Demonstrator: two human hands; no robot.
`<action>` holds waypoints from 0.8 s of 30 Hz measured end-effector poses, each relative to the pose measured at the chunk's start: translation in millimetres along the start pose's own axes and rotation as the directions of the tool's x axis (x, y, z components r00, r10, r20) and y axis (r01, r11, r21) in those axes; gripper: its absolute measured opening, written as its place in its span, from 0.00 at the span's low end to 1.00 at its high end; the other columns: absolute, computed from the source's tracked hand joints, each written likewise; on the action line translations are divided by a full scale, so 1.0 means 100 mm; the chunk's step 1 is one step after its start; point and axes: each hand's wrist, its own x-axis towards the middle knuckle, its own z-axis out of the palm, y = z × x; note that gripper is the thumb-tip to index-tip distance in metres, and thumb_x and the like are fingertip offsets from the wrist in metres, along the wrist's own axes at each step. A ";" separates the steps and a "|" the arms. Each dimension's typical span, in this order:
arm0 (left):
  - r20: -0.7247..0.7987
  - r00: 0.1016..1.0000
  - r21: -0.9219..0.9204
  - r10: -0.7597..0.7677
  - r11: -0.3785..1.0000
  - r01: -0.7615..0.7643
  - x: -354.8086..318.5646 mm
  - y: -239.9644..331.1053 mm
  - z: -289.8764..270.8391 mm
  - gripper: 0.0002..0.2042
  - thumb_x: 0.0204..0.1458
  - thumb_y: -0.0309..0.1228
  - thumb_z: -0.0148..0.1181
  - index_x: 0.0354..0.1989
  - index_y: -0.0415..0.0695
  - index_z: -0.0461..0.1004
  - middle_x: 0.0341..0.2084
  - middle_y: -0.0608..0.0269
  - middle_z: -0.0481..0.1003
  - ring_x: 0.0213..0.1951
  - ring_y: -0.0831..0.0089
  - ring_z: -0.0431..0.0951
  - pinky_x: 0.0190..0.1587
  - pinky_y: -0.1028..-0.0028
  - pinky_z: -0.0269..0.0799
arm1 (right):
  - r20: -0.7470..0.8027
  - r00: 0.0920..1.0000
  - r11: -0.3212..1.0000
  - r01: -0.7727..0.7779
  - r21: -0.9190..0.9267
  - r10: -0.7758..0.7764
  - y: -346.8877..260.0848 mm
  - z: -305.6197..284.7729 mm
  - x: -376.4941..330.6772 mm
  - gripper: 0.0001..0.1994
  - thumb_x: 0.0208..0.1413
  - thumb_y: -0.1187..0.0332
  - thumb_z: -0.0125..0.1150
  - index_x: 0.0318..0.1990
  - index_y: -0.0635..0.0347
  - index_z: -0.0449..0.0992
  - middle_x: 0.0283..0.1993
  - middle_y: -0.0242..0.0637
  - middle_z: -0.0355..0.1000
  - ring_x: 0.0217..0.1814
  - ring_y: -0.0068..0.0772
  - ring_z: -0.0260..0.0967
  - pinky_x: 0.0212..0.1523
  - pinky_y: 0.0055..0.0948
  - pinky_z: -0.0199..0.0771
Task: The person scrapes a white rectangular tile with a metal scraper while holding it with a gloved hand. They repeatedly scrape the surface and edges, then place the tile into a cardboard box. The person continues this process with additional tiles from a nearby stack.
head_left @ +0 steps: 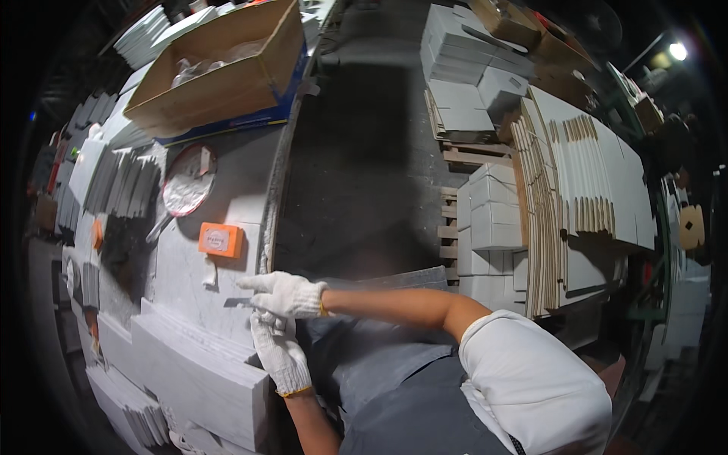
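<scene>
Both my hands wear white knit gloves and meet above the near edge of a grey-white work surface (pixel 178 265). My right hand (pixel 287 294) has its index finger stretched out to the left, with the other fingers curled. Just below it, my left hand (pixel 279 355) is cupped upward, close against the right. A thin, flat grey strip (pixel 237 302) juts leftward from between the hands; which hand holds it cannot be made out. Beyond them sit a small white scrap (pixel 210 271), an orange box (pixel 220 240) and a round red-rimmed dish (pixel 187 186) of white material.
White slabs (pixel 197 371) are stacked at the lower left, and thinner ones (pixel 121 186) stand farther off. A large open carton (pixel 220 83) holds clear plastic. Across the dark aisle (pixel 356 167) are white boxes (pixel 493 201), flattened cardboard (pixel 588 174) and wooden pallets (pixel 474 155).
</scene>
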 end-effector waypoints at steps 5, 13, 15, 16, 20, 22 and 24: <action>-0.031 0.996 -0.058 -0.085 0.995 0.083 0.07 -0.07 -0.09 0.16 0.69 0.38 0.57 0.58 0.43 0.73 0.47 0.66 0.79 0.44 0.76 0.80 0.51 0.74 0.79 | 0.133 0.964 0.949 -0.252 0.189 0.230 0.02 0.06 -0.23 0.28 0.66 0.70 0.50 0.74 0.56 0.65 0.45 0.37 0.81 0.31 0.20 0.76 0.35 0.23 0.80; -0.106 0.993 -0.042 -0.054 0.998 0.050 0.10 -0.05 0.05 0.14 0.69 0.32 0.55 0.59 0.44 0.72 0.43 0.69 0.76 0.36 0.82 0.75 0.32 0.80 0.72 | 0.325 0.882 0.869 -0.428 0.249 0.341 -0.18 -0.22 -0.27 0.26 0.64 0.64 0.52 0.69 0.59 0.70 0.59 0.45 0.79 0.58 0.36 0.78 0.60 0.31 0.76; -0.081 0.995 -0.029 0.054 0.998 -0.057 0.09 -0.03 0.10 0.13 0.69 0.32 0.56 0.58 0.44 0.72 0.45 0.66 0.77 0.43 0.75 0.77 0.41 0.72 0.77 | 0.261 0.951 0.979 -0.189 0.076 0.164 -0.21 -0.39 -0.19 0.25 0.65 0.63 0.55 0.68 0.60 0.72 0.56 0.42 0.80 0.52 0.32 0.79 0.55 0.30 0.78; -0.193 0.980 -0.068 0.056 0.995 -0.071 0.07 -0.03 0.13 0.13 0.68 0.33 0.56 0.57 0.45 0.72 0.46 0.63 0.77 0.46 0.70 0.78 0.47 0.66 0.79 | 0.321 0.923 0.969 -0.241 0.047 0.214 -0.23 -0.51 -0.15 0.24 0.66 0.61 0.55 0.67 0.59 0.73 0.59 0.45 0.79 0.58 0.37 0.78 0.60 0.31 0.75; -0.260 0.965 -0.092 -0.044 0.996 0.021 0.02 -0.01 0.16 0.14 0.67 0.36 0.58 0.58 0.47 0.70 0.44 0.59 0.77 0.44 0.61 0.80 0.51 0.52 0.82 | 0.213 0.959 0.982 -0.173 -0.080 0.187 -0.38 -0.87 0.15 0.19 0.67 0.57 0.57 0.60 0.55 0.79 0.49 0.39 0.83 0.51 0.30 0.79 0.56 0.31 0.79; -0.265 0.962 -0.107 -0.062 0.994 0.034 0.00 0.01 0.14 0.15 0.67 0.38 0.58 0.58 0.48 0.70 0.42 0.58 0.76 0.42 0.62 0.81 0.50 0.51 0.83 | 0.018 0.993 0.993 -0.118 0.000 0.118 -0.47 -1.02 0.36 0.16 0.66 0.58 0.62 0.56 0.55 0.81 0.41 0.34 0.82 0.40 0.23 0.78 0.44 0.30 0.81; -0.250 0.962 -0.138 -0.115 0.987 0.082 -0.01 0.00 0.10 0.16 0.66 0.35 0.60 0.59 0.47 0.69 0.41 0.58 0.76 0.39 0.63 0.80 0.49 0.53 0.83 | -0.124 0.992 0.988 -0.009 -0.154 -0.010 -0.56 -1.14 0.65 0.13 0.66 0.59 0.62 0.51 0.55 0.81 0.44 0.41 0.82 0.48 0.36 0.80 0.50 0.35 0.80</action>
